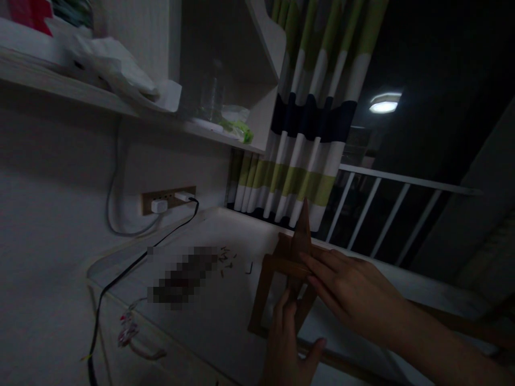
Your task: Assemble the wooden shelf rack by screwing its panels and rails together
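A brown wooden frame [267, 284] made of joined slats stands on the white desk [225, 316], with one slat pointing upward. My right hand [354, 292] lies over the frame's upper crossing, fingers pressed onto the wood. My left hand [287, 343] comes up from below and its fingers touch the lower part of the frame, thumb spread to the right. The room is dim and the fingertips are hard to make out.
Small screws [226, 257] and a hex key [249, 267] lie left of the frame. A black cable [120, 276] runs from a wall socket [167, 201] across the desk. A shelf [120, 104] hangs above. Striped curtain [309, 123] and white railing [374, 201] stand behind.
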